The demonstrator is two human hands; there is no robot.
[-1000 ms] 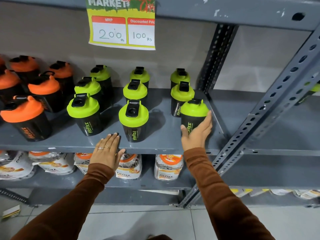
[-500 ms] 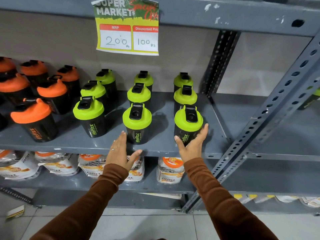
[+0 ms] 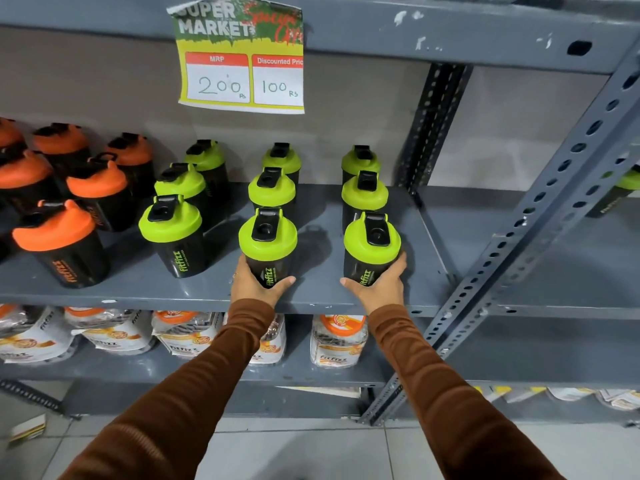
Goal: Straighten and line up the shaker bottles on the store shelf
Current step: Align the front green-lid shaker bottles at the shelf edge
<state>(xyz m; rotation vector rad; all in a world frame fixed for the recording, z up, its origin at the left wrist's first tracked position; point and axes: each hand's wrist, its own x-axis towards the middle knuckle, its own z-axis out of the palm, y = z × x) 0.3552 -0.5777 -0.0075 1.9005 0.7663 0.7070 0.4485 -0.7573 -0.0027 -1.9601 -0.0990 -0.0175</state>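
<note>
Black shaker bottles with lime-green lids stand in three rows on the grey metal shelf (image 3: 145,289). My left hand (image 3: 254,287) wraps the base of the front middle green-lid bottle (image 3: 267,240). My right hand (image 3: 382,287) cups the base of the front right green-lid bottle (image 3: 372,245). Both bottles stand upright near the shelf's front edge. A third front bottle (image 3: 171,230) stands to the left, untouched. Behind each front bottle are two more green-lid bottles. Orange-lid bottles (image 3: 57,237) fill the left end.
A price sign (image 3: 242,60) hangs from the shelf above. A perforated grey upright (image 3: 540,216) slants across the right side. Packaged jars (image 3: 337,341) sit on the lower shelf. Another green-lid bottle (image 3: 623,192) lies on the neighbouring shelf at far right.
My left hand rose from the shelf edge and closed on the front middle bottle. My right hand slid the front right bottle forward and left, in line with its column.
</note>
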